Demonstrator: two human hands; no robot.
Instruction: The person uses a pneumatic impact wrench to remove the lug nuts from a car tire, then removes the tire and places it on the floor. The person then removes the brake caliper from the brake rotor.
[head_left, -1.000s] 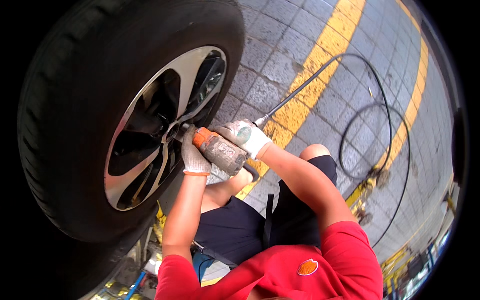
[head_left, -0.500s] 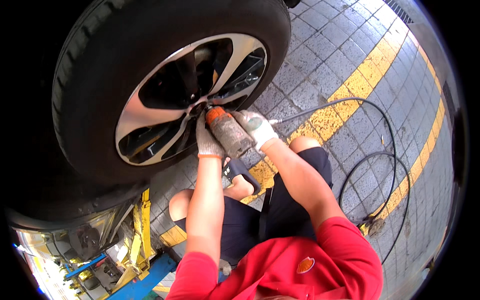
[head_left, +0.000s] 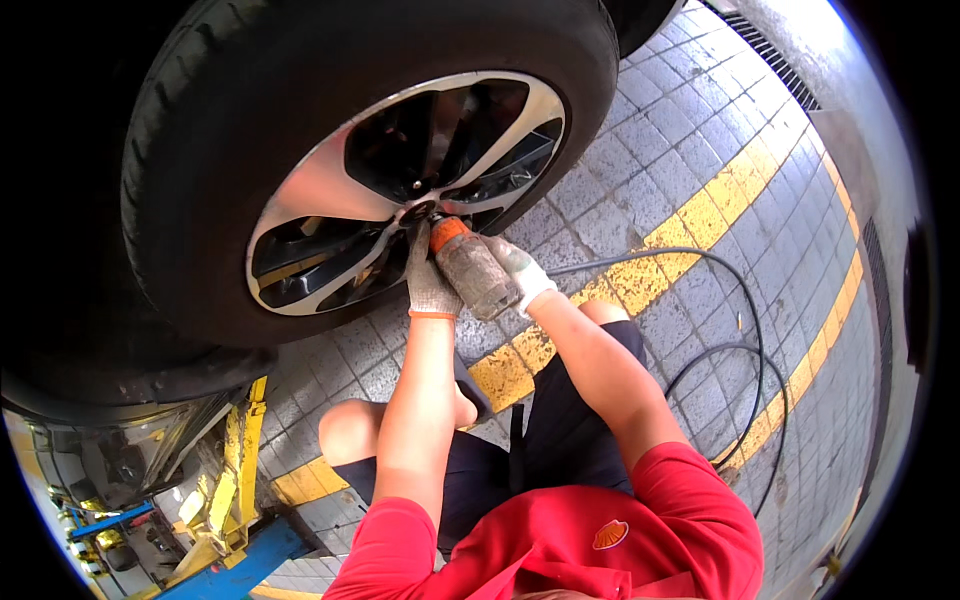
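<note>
In my gloved right hand (head_left: 520,272) is a grimy impact wrench (head_left: 478,278) with an orange front collar, my fingers closed on its far side and partly hidden by its body. My gloved left hand (head_left: 432,280) is closed around the tool's front end, close to the hub, its fingertips partly out of sight. The nose of the wrench points into the middle of a car wheel (head_left: 340,185), beside the round centre opening. The wheel has silver and black spokes and a black tyre (head_left: 225,190).
A black air hose (head_left: 700,252) runs from near my right hand and loops over the grey tiled floor (head_left: 590,220). Yellow stripes (head_left: 725,195) cross the tiles. Yellow and blue lift parts (head_left: 240,460) stand at the lower left beneath the car. A floor grate (head_left: 770,58) lies at upper right.
The view has shifted and tilted slightly. The wheel's spokes sit a little further clockwise. Both hands keep the wrench at the hub, and less of my sandalled foot shows.
</note>
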